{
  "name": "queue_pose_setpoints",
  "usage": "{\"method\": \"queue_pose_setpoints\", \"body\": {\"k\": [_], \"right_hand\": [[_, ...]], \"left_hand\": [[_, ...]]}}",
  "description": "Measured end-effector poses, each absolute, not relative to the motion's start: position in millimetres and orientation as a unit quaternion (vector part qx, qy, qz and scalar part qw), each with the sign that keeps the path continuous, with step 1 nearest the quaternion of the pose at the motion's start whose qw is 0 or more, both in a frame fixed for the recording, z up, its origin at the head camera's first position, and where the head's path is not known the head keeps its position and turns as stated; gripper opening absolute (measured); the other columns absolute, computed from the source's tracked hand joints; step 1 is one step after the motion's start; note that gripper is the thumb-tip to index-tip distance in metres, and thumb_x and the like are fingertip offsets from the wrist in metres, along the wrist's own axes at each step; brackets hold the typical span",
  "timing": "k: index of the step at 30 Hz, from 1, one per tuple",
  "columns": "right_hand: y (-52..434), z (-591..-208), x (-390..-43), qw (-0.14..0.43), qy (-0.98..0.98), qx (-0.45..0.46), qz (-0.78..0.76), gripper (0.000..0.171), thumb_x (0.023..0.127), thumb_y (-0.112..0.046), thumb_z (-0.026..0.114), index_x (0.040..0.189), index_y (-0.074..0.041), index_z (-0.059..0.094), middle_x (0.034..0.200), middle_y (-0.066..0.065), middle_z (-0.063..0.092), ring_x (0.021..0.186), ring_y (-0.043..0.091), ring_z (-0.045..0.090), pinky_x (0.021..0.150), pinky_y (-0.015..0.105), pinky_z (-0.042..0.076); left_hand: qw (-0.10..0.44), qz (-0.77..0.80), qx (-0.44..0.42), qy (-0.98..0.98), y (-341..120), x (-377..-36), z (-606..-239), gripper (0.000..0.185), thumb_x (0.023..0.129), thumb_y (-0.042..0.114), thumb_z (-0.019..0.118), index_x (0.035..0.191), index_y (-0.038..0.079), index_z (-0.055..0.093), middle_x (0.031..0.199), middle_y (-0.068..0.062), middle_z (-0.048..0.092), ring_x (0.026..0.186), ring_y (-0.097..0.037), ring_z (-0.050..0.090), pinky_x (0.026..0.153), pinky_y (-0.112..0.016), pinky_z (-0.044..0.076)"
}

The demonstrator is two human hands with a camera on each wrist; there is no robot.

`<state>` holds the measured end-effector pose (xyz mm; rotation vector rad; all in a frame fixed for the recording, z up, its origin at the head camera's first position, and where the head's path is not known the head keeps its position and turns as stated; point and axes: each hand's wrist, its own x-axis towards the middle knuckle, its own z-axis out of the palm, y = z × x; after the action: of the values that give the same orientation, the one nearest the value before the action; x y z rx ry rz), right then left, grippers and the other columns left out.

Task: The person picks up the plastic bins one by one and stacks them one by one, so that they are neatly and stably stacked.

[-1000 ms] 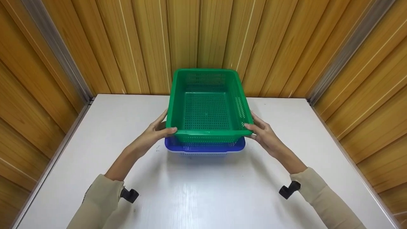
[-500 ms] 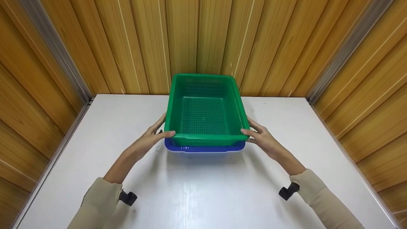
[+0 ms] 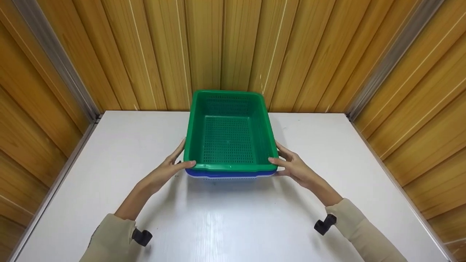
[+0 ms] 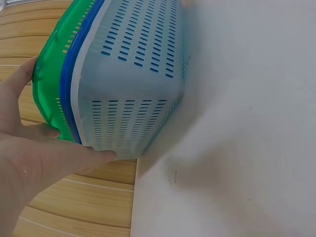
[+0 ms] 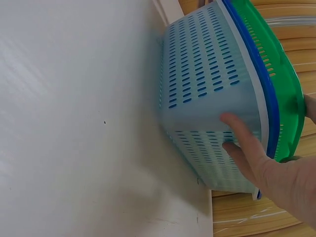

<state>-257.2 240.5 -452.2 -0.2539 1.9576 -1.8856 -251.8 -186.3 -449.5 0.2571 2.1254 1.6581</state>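
A green perforated plastic basket sits nested in a blue basket, near the back of the white table. Outermost and lowest is a whitish basket with slotted walls, standing on the tabletop. At the near left corner, my left hand grips the green rim, thumb on top and fingers along the outer side. My right hand holds the near right corner likewise. In the right wrist view, two fingers of that hand lie against the whitish basket's wall. Only the blue basket's rim shows; its inside is hidden.
Wood-patterned panels rise behind the table and on both sides. The white tabletop extends in front of the baskets and to either side. Each sleeve cuff carries a small black camera mount.
Both hands have lowered the green basket, which now sits deeper in the blue one. Less of the blue rim shows below it. The head view has shifted slightly.
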Motion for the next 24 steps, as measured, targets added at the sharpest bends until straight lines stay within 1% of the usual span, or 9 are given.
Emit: {"method": "queue_pose_setpoints", "body": {"k": [3, 6, 10, 17, 22, 24], "right_hand": [[241, -455, -256, 0.206, 0.699, -0.088, -0.679, 0.082, 0.102, -0.018, 0.061, 0.166, -0.023, 0.009, 0.169, 0.019, 0.014, 0.147, 0.044, 0.037, 0.1, 0.053, 0.055], [241, -457, -254, 0.207, 0.697, -0.085, -0.682, 0.083, 0.102, -0.017, 0.062, 0.166, -0.024, 0.01, 0.169, 0.018, 0.016, 0.147, 0.042, 0.038, 0.102, 0.053, 0.054], [240, -460, -253, 0.207, 0.698, -0.082, -0.681, 0.083, 0.101, -0.016, 0.063, 0.166, -0.022, 0.011, 0.169, 0.018, 0.019, 0.147, 0.041, 0.039, 0.102, 0.052, 0.054], [238, -461, -253, 0.197, 0.7, -0.083, -0.681, 0.082, 0.101, -0.016, 0.064, 0.166, -0.02, 0.014, 0.167, 0.02, 0.025, 0.141, 0.037, 0.046, 0.1, 0.048, 0.057], [236, -462, -254, 0.186, 0.705, -0.079, -0.68, 0.081, 0.1, -0.014, 0.065, 0.165, -0.016, 0.018, 0.161, 0.024, 0.033, 0.134, 0.034, 0.054, 0.098, 0.047, 0.058], [235, -462, -254, 0.183, 0.704, -0.072, -0.682, 0.081, 0.099, -0.014, 0.066, 0.165, -0.016, 0.019, 0.159, 0.025, 0.035, 0.132, 0.033, 0.056, 0.097, 0.047, 0.058]], "left_hand": [[0.216, 0.6, 0.106, 0.763, -185, -252, -455, 0.088, 0.097, 0.047, 0.063, 0.158, 0.056, 0.0, 0.174, 0.006, -0.006, 0.158, -0.035, -0.02, 0.119, -0.076, -0.003], [0.221, 0.601, 0.112, 0.76, -184, -252, -460, 0.088, 0.098, 0.044, 0.063, 0.157, 0.058, -0.001, 0.174, 0.001, -0.001, 0.16, -0.034, -0.015, 0.12, -0.075, -0.003], [0.234, 0.608, 0.112, 0.751, -184, -250, -465, 0.09, 0.098, 0.044, 0.063, 0.157, 0.058, -0.003, 0.174, -0.004, 0.0, 0.16, -0.033, -0.009, 0.121, -0.074, -0.003], [0.243, 0.625, 0.122, 0.732, -187, -253, -468, 0.09, 0.099, 0.042, 0.062, 0.158, 0.056, -0.004, 0.174, -0.004, -0.003, 0.161, -0.033, -0.003, 0.123, -0.07, -0.002], [0.256, 0.636, 0.134, 0.716, -189, -257, -470, 0.088, 0.101, 0.04, 0.06, 0.157, 0.056, -0.006, 0.174, -0.003, 0.001, 0.161, -0.031, 0.006, 0.126, -0.067, 0.003], [0.258, 0.637, 0.135, 0.714, -189, -259, -471, 0.088, 0.102, 0.039, 0.06, 0.158, 0.055, -0.006, 0.174, -0.003, 0.0, 0.161, -0.03, 0.007, 0.126, -0.065, 0.006]]}}
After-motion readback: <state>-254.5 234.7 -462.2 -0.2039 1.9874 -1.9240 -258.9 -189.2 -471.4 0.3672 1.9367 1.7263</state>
